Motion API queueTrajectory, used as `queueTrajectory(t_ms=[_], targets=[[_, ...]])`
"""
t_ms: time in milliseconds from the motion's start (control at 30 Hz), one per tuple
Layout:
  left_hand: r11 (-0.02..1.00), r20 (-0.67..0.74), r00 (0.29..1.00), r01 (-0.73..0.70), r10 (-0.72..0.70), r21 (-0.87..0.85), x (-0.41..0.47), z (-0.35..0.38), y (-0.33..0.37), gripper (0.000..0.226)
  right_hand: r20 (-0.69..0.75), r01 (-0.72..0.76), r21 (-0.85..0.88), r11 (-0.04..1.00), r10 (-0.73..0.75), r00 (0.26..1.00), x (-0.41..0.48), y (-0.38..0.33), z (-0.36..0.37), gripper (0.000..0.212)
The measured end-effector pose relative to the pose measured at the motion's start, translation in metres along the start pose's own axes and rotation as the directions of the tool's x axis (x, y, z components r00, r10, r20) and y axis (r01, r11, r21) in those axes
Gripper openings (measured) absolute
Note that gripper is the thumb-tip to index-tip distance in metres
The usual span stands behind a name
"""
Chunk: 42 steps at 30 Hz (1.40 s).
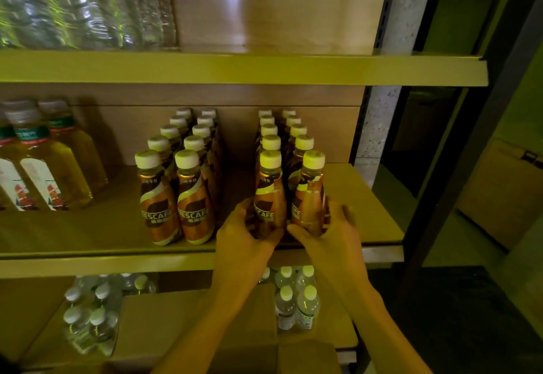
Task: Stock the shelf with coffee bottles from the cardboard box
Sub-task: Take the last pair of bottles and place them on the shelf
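On middle shelf (pixel 117 226), my left grip (pixel 245 226) clasps front coffee bottle (pixel 269 197); right grip (pixel 329 226) clasps neighbouring bottle (pixel 310 194), both upright heading two rows. Cardboard box (pixel 191 323) below.

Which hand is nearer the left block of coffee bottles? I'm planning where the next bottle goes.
Left. The left hand grips a front bottle just right of that left block; the right hand is farther right, on the neighbouring bottle.
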<state>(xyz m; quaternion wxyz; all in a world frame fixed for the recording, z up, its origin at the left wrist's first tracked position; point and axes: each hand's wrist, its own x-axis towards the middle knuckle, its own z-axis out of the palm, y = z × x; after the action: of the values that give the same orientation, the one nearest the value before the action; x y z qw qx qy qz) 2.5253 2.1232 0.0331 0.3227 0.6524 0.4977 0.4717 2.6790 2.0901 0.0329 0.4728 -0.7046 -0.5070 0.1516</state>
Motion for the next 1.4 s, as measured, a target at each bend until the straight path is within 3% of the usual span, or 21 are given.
queueTrajectory(t_ms=[133, 233, 433, 567, 767, 967, 1167, 1333, 1400], targets=[[0.994, -0.065, 0.998, -0.012, 0.019, 0.108, 0.002, 0.005, -0.001, 0.07, 0.243, -0.083, 0.189, 0.978, 0.035, 0.969, 0.012, 0.003, -0.018, 0.093], [0.991, -0.064, 0.998, -0.018, 0.027, 0.136, 0.0, 0.009, 0.001, 0.068, 0.316, -0.047, 0.206, 0.978, -0.021, 0.949, 0.013, 0.007, -0.026, 0.09], [0.999, 0.004, 1.0, 0.0, -0.001, 0.047, -0.003, 0.009, -0.001, 0.052, 0.133, 0.002, 0.152, 0.988, -0.022, 0.991, -0.001, 0.012, -0.014, 0.069], [0.998, -0.029, 0.999, 0.014, -0.012, 0.061, -0.004, 0.008, 0.003, 0.062, 0.055, 0.031, 0.103, 0.994, -0.037, 0.998, 0.0, 0.014, -0.001, 0.064], [0.992, -0.071, 0.997, 0.011, -0.002, 0.124, -0.001, 0.011, 0.0, 0.063, 0.057, 0.064, 0.071, 0.995, -0.068, 0.996, 0.001, 0.011, 0.0, 0.053], [0.972, -0.03, 0.997, -0.063, 0.071, 0.228, 0.003, 0.01, -0.005, 0.062, 0.036, 0.097, 0.026, 0.995, -0.098, 0.995, -0.002, 0.012, 0.003, 0.058], [0.81, 0.065, 0.985, -0.169, 0.16, 0.561, 0.0, -0.001, -0.011, 0.075, 0.108, 0.152, -0.226, 0.962, -0.13, 0.986, -0.004, 0.011, -0.004, 0.056], [0.659, 0.179, 0.966, -0.256, 0.184, 0.707, -0.021, -0.017, -0.013, 0.067, 0.214, 0.257, -0.489, 0.834, -0.171, 0.962, -0.014, 0.029, -0.011, 0.082], [0.629, 0.208, 0.965, -0.26, 0.157, 0.733, -0.036, -0.022, -0.013, 0.068, 0.219, 0.254, -0.523, 0.813, -0.16, 0.962, -0.025, 0.036, -0.011, 0.082]])
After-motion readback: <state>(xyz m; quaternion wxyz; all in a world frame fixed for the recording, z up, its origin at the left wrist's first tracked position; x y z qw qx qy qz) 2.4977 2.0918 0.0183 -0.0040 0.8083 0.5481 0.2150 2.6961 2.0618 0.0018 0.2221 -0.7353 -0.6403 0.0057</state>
